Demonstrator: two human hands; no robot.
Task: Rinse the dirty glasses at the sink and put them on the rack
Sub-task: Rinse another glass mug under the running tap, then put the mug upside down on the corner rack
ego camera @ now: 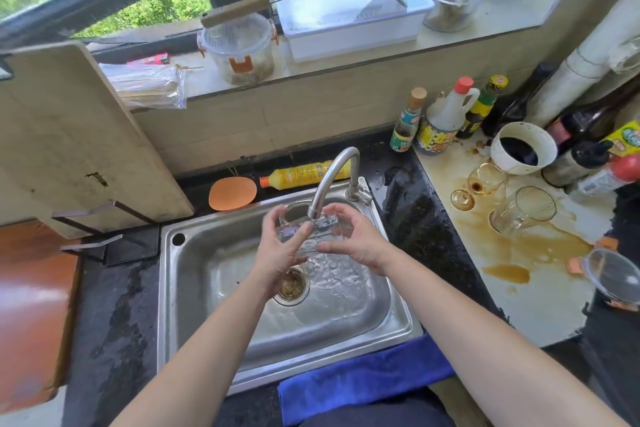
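Both my hands hold one clear glass (313, 241) under the running faucet (332, 170), over the middle of the sink (194, 288): my left hand (280, 248) curls its fingers round the left side, my right hand (358, 246) grips the right side, and the glass is tilted, mouth up toward the spout. Two dirty glasses wait on the stained desk (540, 295) well off to my right, both on their sides: a tumbler (523, 210), base toward the sink and mouth pointing away, and behind it an amber stemmed glass (485, 180), foot nearest me. My right hand is the nearer to them. The metal rack (104, 229) stands across the sink on my left, under the cutting board (69, 135), nearer my left hand, so I judge the rinsed glass goes leftward
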